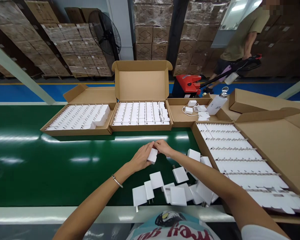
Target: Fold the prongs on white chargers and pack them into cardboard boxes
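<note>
My left hand (140, 158) wraps round a white charger (152, 156) above the green work surface. My right hand (163, 147) meets it from the other side, its fingers pinched at the charger's far end; the fingertips are partly hidden. Loose white chargers (178, 196) lie scattered in front of me and under my right forearm, some showing metal prongs. On the right, a cardboard box (195, 133) holds rows of white chargers with their prongs in lines. Two more open boxes of chargers stand at the back, a left box (76, 132) and a middle box (141, 127).
A shallow carton (177, 113) at the back right holds cabled white adapters and a white bottle (216, 104). Beyond the green belt (65, 166) are a black fan (105, 32), stacked cartons (152, 33) and a person (242, 36) with a red pallet truck (187, 85).
</note>
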